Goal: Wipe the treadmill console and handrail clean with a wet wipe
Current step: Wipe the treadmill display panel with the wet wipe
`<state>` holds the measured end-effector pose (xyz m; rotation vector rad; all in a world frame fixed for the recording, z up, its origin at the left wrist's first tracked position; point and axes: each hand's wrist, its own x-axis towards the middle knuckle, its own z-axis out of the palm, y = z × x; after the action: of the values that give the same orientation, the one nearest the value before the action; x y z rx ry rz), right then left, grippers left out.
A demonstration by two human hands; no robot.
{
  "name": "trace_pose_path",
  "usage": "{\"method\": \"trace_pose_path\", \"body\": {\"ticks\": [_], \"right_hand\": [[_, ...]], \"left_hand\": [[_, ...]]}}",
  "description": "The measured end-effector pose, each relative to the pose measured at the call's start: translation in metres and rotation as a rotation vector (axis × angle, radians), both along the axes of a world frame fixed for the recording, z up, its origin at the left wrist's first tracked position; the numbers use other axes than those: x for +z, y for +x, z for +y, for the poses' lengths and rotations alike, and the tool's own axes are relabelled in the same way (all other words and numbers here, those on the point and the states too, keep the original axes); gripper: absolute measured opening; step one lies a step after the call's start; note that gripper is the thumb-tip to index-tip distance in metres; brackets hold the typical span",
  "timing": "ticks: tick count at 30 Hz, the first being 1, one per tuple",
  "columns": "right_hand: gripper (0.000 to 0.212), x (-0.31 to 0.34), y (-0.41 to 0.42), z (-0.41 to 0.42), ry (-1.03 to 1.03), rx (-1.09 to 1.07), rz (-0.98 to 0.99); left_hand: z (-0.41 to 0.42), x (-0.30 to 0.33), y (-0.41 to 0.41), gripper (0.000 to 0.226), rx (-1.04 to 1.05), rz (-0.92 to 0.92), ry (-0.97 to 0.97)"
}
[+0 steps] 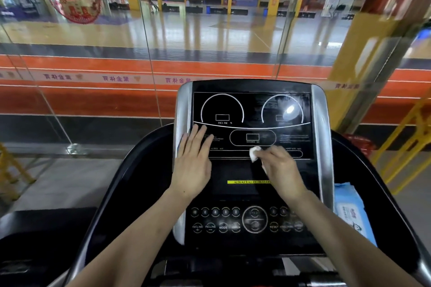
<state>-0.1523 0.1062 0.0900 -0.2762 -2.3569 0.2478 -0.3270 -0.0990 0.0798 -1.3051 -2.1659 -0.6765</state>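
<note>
The black treadmill console (251,109) with white dial outlines and silver side trims fills the middle of the head view. My right hand (279,168) grips a bunched white wet wipe (254,153) and presses it against the lower middle of the display panel. My left hand (193,161) lies flat with straight fingers on the panel's lower left, beside the silver trim. The black handrail (112,193) curves down the left side, and its other half (382,193) down the right. A button panel (247,221) lies below my wrists.
A blue pack of wet wipes (352,209) rests on the console's right ledge. A glass wall (93,77) stands right behind the treadmill, with a sports hall beyond. Yellow metal frames (405,147) stand at the right, and another yellow frame (11,170) at the left.
</note>
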Motion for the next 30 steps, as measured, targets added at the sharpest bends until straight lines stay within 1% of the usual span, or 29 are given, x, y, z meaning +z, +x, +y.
{"method": "trace_pose_path", "body": {"ticks": [3,5,7,9,12,15,18,20,22,27,28,30], "right_hand": [[0.04,-0.001,0.013,0.009,-0.04,-0.094,0.038],[0.041,-0.002,0.004,0.001,-0.05,-0.086,0.045],[0.043,-0.002,-0.011,-0.015,-0.041,-0.015,0.011],[0.041,-0.001,-0.023,-0.025,0.01,0.076,-0.031],[0.04,0.007,-0.024,-0.013,0.086,0.156,-0.059],[0.041,0.039,-0.031,0.023,0.141,0.086,-0.052],[0.03,0.092,-0.06,0.062,0.154,-0.005,0.02],[0.029,0.109,-0.071,0.07,0.149,-0.021,0.04],[0.033,0.096,-0.062,0.068,0.149,0.012,0.032],[0.044,0.011,0.012,0.046,0.19,0.278,-0.107],[0.045,0.006,0.016,0.046,0.204,0.305,-0.121],[0.044,0.022,0.0,0.05,0.229,0.292,-0.126]], "left_hand": [[0.008,-0.006,0.007,0.061,0.004,0.005,-0.036],[0.011,-0.008,0.011,0.06,0.001,-0.003,-0.052],[0.013,-0.009,0.013,0.06,0.002,-0.013,-0.053],[0.017,-0.007,0.015,0.059,0.005,-0.023,-0.036],[0.024,-0.002,0.017,0.06,0.004,-0.033,0.005],[0.033,0.005,0.021,0.059,0.006,-0.017,0.012],[0.045,0.012,0.027,0.056,-0.007,-0.023,0.008],[0.053,0.016,0.028,0.054,-0.006,-0.026,0.007],[0.059,0.018,0.029,0.054,0.0,-0.021,0.0],[0.066,0.015,0.029,0.052,0.006,-0.025,0.008],[0.067,0.015,0.03,0.052,0.014,-0.024,0.008],[0.069,0.017,0.029,0.052,0.034,-0.033,0.011]]}}
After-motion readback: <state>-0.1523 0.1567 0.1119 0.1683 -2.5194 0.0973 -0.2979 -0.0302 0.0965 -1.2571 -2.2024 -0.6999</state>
